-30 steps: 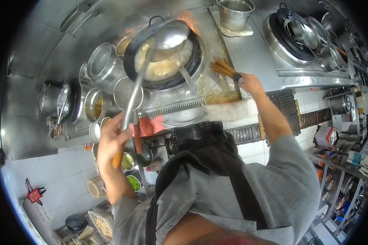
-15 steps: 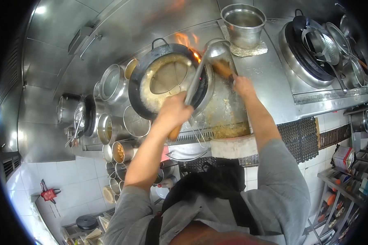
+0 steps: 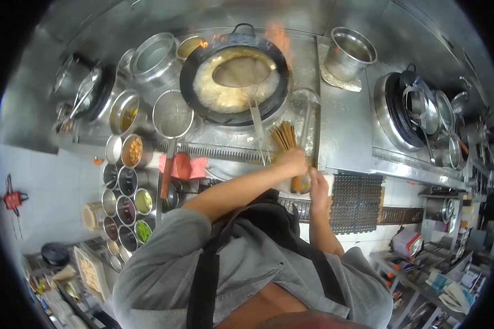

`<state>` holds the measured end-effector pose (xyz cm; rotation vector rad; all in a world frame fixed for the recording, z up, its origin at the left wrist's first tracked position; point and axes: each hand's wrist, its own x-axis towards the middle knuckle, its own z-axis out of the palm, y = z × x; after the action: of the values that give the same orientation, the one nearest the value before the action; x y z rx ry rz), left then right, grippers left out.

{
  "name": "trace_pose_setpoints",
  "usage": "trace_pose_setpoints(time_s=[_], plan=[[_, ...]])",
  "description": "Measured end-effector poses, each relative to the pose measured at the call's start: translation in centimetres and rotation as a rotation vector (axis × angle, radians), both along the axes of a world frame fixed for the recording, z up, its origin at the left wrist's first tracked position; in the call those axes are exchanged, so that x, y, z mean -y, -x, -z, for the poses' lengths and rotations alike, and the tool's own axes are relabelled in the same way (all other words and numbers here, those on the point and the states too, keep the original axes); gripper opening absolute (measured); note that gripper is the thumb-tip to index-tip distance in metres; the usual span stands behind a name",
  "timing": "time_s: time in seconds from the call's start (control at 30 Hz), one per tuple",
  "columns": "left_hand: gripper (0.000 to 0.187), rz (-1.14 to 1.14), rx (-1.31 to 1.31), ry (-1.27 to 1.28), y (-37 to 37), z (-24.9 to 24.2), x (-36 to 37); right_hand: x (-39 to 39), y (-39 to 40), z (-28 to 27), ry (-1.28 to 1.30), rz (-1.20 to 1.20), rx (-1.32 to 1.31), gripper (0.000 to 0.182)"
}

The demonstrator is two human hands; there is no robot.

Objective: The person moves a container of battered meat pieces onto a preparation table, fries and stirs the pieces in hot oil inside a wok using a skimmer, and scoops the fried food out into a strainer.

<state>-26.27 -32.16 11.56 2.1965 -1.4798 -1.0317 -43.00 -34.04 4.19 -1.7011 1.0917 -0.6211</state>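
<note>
My left hand (image 3: 292,160) reaches across my front, closed round the handle of a metal ladle (image 3: 308,112). The ladle's wooden end pokes out below the fist, and its bowl lies on the steel right of the wok. A bamboo brush (image 3: 282,136), bristles fanned up and left, runs down beside and partly behind my left fist. My right hand (image 3: 318,185) is closed at the lower end of the brush, its grip partly hidden. Ahead, a black wok (image 3: 284,77) holds pale frothy liquid, with a round mesh strainer (image 3: 241,72) lying in it.
Flames (image 3: 280,38) rise behind the wok. A wood-handled strainer (image 3: 173,115) lies to its left, near several metal pots of ingredients (image 3: 132,151). At the right stand a metal pot (image 3: 352,55) on foil and a second wok (image 3: 388,104) piled with utensils.
My hands have come down and together near the counter's front edge. Ladle and brush, crossed high beside the wok before, now point up from my hands side by side. The view has shifted.
</note>
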Motion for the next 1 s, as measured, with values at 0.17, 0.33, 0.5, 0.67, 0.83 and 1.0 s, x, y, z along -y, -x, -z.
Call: trace_pose_setpoints(time_s=[0.17,0.33,0.5,0.67,0.83,1.0], plan=[[0.035,0.119,-0.368,0.202,2.0,1.8,-3.4,1.0,1.0,-2.2,-0.483,0.057,0.139,0.044],[0.031,0.313,-0.419,0.303,-3.5,2.9,-14.6,3.0,5.1,0.1,0.294,-0.197,-0.466,0.048],[0.038,0.055,-0.234,-0.024,-6.3,10.2,-23.0,3.0,5.9,4.1,0.261,-0.291,-0.620,0.043],[0.044,0.108,0.027,-0.248,-5.5,20.1,-23.5,1.8,3.4,3.5,0.519,-0.326,-0.672,0.037],[0.060,0.210,-0.003,-0.001,-0.7,26.5,-18.8,1.9,-2.0,4.3,0.594,-0.463,-0.726,0.058],[0.058,0.310,0.137,-0.087,1.1,28.1,-14.5,3.4,-3.3,0.0,0.189,-0.532,-0.768,0.075]])
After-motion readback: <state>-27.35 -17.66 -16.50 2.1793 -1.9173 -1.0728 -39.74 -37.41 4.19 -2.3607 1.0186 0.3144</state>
